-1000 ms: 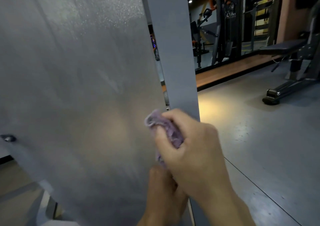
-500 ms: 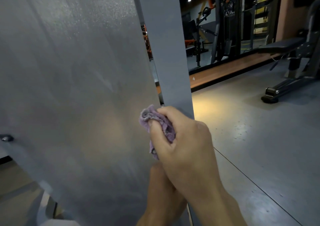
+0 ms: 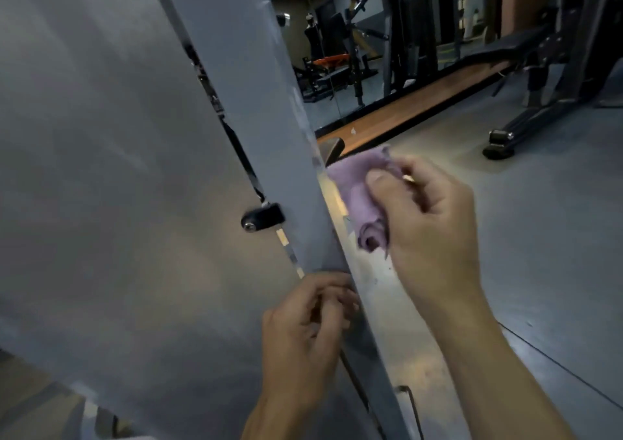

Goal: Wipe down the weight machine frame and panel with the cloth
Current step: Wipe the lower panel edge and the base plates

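A wide grey panel (image 3: pixel 111 176) fills the left of the view. Beside it rises a grey upright frame post (image 3: pixel 263 96), with a narrow gap and a black bracket (image 3: pixel 262 217) between them. My right hand (image 3: pixel 435 234) pinches a crumpled purple cloth (image 3: pixel 360 190) and holds it against the post's right edge. My left hand (image 3: pixel 303 335) is lower, its fingers loosely curled against the post's lower part; it holds nothing that I can see.
Grey gym floor (image 3: pixel 546 254) spreads to the right. A black bench (image 3: pixel 526 69) with a wheeled foot stands at the far right. A wooden strip (image 3: pixel 411 112) and a mirror showing more machines run behind the post.
My right hand has carried the cloth from the gap at the panel's edge round to the post's right side. The view has shifted, so the bracket and my left hand show fully.
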{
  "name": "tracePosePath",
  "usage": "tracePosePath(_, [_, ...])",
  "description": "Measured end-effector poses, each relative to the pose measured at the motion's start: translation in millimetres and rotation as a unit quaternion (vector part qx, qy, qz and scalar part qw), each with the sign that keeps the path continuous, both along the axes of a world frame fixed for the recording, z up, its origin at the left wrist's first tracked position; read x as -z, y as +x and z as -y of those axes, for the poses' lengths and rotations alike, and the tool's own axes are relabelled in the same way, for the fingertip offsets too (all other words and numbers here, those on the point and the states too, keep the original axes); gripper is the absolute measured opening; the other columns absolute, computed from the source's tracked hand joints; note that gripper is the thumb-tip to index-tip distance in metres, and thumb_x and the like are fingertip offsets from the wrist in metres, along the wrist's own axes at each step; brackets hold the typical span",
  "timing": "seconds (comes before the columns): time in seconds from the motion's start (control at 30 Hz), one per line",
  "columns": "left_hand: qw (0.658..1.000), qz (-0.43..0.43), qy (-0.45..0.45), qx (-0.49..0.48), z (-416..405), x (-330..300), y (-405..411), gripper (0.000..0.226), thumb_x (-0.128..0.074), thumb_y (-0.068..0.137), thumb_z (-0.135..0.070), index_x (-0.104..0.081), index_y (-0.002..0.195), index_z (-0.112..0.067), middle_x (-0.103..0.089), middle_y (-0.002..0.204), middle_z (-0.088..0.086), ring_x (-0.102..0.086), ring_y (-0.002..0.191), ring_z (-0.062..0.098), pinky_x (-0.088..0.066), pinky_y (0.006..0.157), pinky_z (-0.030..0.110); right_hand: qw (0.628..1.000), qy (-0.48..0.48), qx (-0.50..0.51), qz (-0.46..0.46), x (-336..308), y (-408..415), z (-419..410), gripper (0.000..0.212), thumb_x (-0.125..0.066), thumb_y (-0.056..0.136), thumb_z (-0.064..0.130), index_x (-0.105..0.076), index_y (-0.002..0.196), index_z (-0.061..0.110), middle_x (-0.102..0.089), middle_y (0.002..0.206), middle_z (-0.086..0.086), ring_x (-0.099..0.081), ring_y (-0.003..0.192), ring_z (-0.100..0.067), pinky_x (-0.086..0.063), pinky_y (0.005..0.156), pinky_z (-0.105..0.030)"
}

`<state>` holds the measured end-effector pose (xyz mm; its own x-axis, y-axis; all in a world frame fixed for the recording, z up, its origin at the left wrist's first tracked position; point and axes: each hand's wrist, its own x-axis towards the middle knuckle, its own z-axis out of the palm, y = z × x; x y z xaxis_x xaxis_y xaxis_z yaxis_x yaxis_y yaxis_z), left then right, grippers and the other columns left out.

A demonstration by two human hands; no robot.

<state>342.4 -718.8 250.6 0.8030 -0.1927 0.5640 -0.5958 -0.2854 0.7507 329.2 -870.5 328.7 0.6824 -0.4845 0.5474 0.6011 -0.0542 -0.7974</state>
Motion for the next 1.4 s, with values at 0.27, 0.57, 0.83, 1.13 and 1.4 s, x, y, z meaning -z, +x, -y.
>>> tracePosePath(0.27, [1.000,-0.030,0.003,0.005,7.6,10.8,-2.8,0.024,-0.053,0.094,-0.012,-0.075,0.094,-0.022,-0.076,0.082,0.006,-0.076,0.079,0.023,-0.061,0.069,0.031,0.950,0.179,0.063,-0.247,135.8,52.4,54.4,0.024,-0.060,0.090,0.027,-0.061,0.077,0.007,-0.053,0.060,0.004,-0.046,0.061,-0.016,-0.035,0.062,-0.034])
tracePosePath(0.57, [1.000,-0.014,-0.005,0.009,8.6,22.3,-1.0,0.020,-0.052,0.099,-0.013,-0.072,0.099,-0.011,-0.076,0.083,0.008,-0.075,0.079,0.028,-0.061,0.070,0.033,0.878,0.144,0.004,-0.456,255.4,51.9,48.6,0.026,-0.061,0.091,0.014,-0.068,0.067,0.011,-0.065,0.059,-0.008,-0.059,0.045,-0.014,-0.047,0.044,-0.025])
tracePosePath(0.83, [0.999,-0.011,0.027,0.021,15.1,35.1,-0.1,0.020,-0.055,0.094,-0.019,-0.073,0.095,-0.009,-0.076,0.080,0.007,-0.076,0.076,0.027,-0.062,0.069,0.036,0.861,0.070,-0.010,-0.503,303.1,57.1,31.6,0.036,-0.060,0.092,0.010,-0.064,0.056,0.014,-0.061,0.051,-0.001,-0.056,0.039,-0.006,-0.043,0.041,-0.014])
tracePosePath(1.13, [0.999,0.003,0.048,0.012,14.8,38.3,1.5,0.021,-0.053,0.090,-0.017,-0.074,0.091,-0.016,-0.076,0.078,0.004,-0.076,0.074,0.026,-0.062,0.066,0.038,0.871,0.083,-0.100,-0.474,294.9,66.7,13.1,0.049,-0.062,0.097,0.022,-0.059,0.049,0.013,-0.058,0.045,-0.005,-0.056,0.040,-0.016,-0.043,0.047,-0.019])
tracePosePath(1.4, [0.999,0.002,0.050,0.013,17.1,33.5,3.4,0.022,-0.053,0.086,-0.016,-0.075,0.089,-0.021,-0.076,0.077,0.005,-0.076,0.070,0.025,-0.062,0.067,0.039,0.940,0.065,-0.134,-0.306,164.7,99.3,14.8,0.055,-0.066,0.095,0.027,-0.059,0.041,0.023,-0.050,0.043,0.014,-0.045,0.051,-0.006,-0.037,0.057,-0.022])
